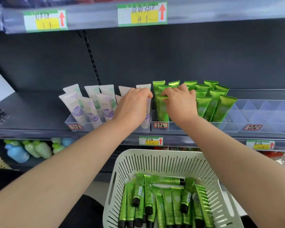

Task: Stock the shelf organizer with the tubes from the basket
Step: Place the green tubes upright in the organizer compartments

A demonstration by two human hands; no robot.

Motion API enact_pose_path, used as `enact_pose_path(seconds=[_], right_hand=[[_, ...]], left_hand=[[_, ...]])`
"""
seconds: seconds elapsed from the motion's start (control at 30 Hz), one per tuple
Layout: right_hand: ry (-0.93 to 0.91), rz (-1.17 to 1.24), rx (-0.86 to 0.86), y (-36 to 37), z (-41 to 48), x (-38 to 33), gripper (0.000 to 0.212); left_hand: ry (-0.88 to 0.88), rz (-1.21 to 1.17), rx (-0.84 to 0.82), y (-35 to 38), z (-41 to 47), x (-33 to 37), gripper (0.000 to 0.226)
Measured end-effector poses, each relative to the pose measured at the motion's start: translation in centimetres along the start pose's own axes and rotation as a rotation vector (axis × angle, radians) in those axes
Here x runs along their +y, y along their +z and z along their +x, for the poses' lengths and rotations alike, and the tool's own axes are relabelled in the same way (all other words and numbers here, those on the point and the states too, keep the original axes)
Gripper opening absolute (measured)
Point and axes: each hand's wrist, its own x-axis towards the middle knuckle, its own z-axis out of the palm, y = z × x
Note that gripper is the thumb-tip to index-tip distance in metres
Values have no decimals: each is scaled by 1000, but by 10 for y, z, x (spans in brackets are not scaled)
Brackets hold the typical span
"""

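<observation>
At the shelf organizer (160, 127), right hand (179, 101) fingers pinching upright green tube (162, 109), left hand (133, 104) curled, grip unclear

Dark grey store shelving (39, 111) with a dark back panel (171, 55) and a slotted upright (90, 53). Price tags (142, 14) with red arrows line the shelf edges. Pale bottles (31, 148) sit on the lower shelf.

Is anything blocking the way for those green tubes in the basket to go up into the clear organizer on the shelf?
Nothing visible blocks it. The basket is open-topped just below the shelf, and the organizer has open slots beside the standing green tubes. Only the left hand and right hand hover there.
</observation>
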Motion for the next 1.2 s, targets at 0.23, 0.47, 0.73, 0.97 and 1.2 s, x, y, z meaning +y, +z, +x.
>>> enact_pose_path(seconds=[0.23,0.47,0.73,0.97,1.2], right_hand=[[-70,12,171,-10,-6,8,29],[-75,31,314,-20,-37,34,27],[22,-118,30,-3,-92,86,34],[67,-113,-236,2,-109,102,50],[82,-109,-303,13,-117,110,63]], left_hand=[[18,-6,-12,7,-3,14,32],[55,-24,-56,20,-9,31,31],[111,41,-249,62,-27,60,52],[46,219,-462,87,-36,69,69],[-14,280,-491,101,-42,78,74]])
